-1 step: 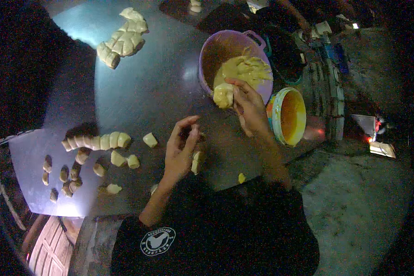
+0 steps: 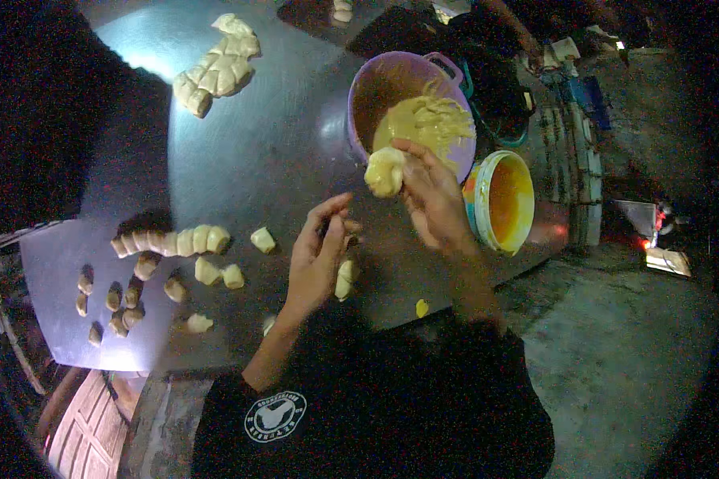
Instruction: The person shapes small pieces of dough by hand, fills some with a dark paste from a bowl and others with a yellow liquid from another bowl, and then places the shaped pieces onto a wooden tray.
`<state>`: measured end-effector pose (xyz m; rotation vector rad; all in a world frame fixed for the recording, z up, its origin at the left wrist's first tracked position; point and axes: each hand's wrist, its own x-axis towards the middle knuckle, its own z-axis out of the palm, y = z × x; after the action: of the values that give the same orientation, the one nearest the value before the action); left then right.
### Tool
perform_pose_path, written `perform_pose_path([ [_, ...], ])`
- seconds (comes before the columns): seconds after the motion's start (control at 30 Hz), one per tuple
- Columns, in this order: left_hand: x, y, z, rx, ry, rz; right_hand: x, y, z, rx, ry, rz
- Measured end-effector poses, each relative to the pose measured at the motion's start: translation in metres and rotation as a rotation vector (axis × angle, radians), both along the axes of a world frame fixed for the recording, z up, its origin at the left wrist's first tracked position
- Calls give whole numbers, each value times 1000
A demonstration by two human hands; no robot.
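Against the right fingers, dough.

My light is dim and grainy. White glare washes the tabletop far beyond and left of my left hand, with another bright patch nearer me on that side. Shadow pools behind the dough row left of that hand. Well right of my right hand, a red light glows; beyond it, blackness hides what may be clutter. Straight edges bow toward the dark rim.

Smooth metal tabletop, plastic tub, glossy paste, matt cloth shirt, rough floor
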<state>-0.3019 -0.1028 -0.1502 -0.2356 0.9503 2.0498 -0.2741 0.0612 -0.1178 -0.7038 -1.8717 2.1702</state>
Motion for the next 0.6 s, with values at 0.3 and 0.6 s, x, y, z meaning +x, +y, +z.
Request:
perform_pose_path([
  [0.3,72,4,28,93,-261,-24,112,-7,-15,-113,165,35],
  [0.6,153,20,37,-175,464,-22,186,11,6,879,385,162],
])
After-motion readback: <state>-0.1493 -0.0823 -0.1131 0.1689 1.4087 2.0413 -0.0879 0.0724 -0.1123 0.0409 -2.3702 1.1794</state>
